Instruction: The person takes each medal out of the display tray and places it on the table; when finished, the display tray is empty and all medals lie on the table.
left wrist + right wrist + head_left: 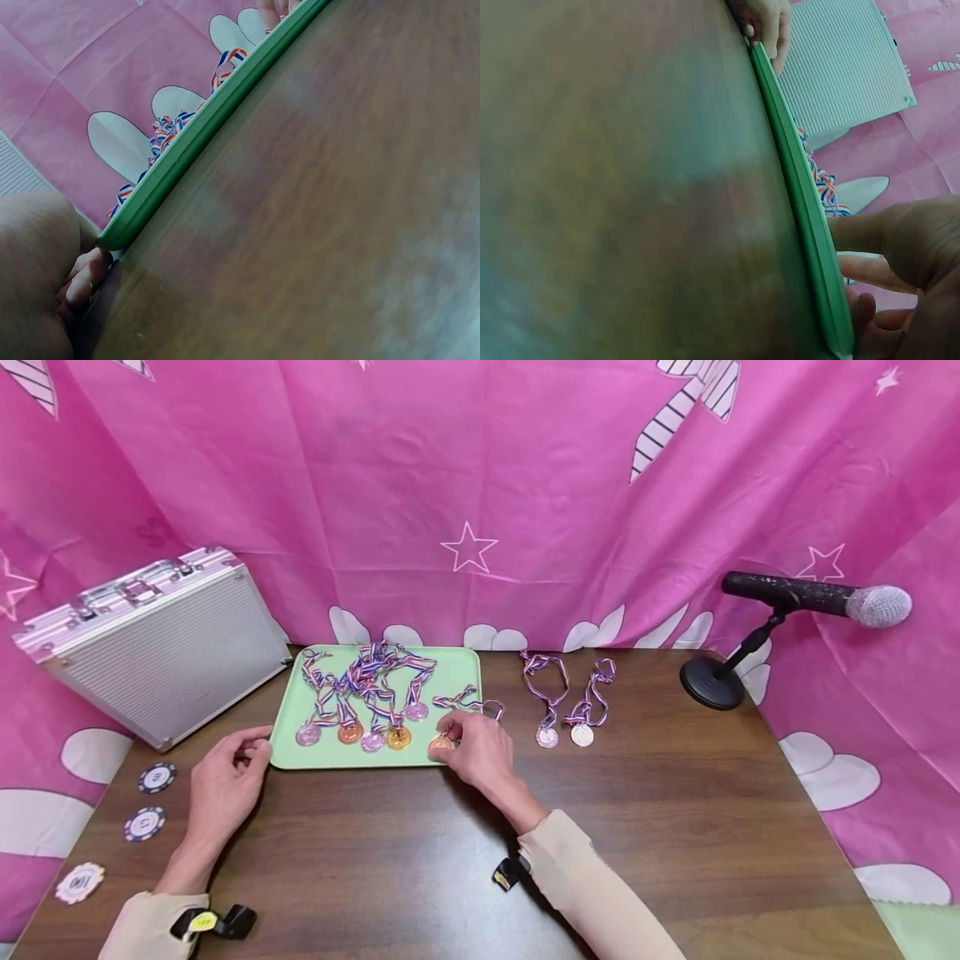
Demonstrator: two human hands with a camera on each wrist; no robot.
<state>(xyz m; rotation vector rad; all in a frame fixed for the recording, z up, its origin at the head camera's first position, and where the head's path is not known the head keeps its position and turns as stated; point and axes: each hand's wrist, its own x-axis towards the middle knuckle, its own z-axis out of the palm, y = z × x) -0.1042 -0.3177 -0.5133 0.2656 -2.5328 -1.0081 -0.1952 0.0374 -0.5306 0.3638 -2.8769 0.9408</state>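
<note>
A light green tray [360, 765] holds several medals with striped ribbons heaped toward its back. Among them are a gold medal [398, 737] and a bronze medal [349, 732]. At the tray's left front corner, the curled fingers of my left hand [228, 777] grip the rim. My right hand [480, 747] reaches over the right front part, thumb and forefinger pinching a bronze-coloured medal [439, 747]. That medal's ribbon [457, 700] trails behind the hand across the right rim. In both wrist views the tray's side hides the medals.
Two silver medals, one left [547, 737] and one right [582, 735], lie on the table beyond the tray's right side. A silver case [172, 643] stands at back left, near several poker chips [144, 823]. A microphone on a stand [787, 597] occupies the back right, before a pink curtain [390, 485].
</note>
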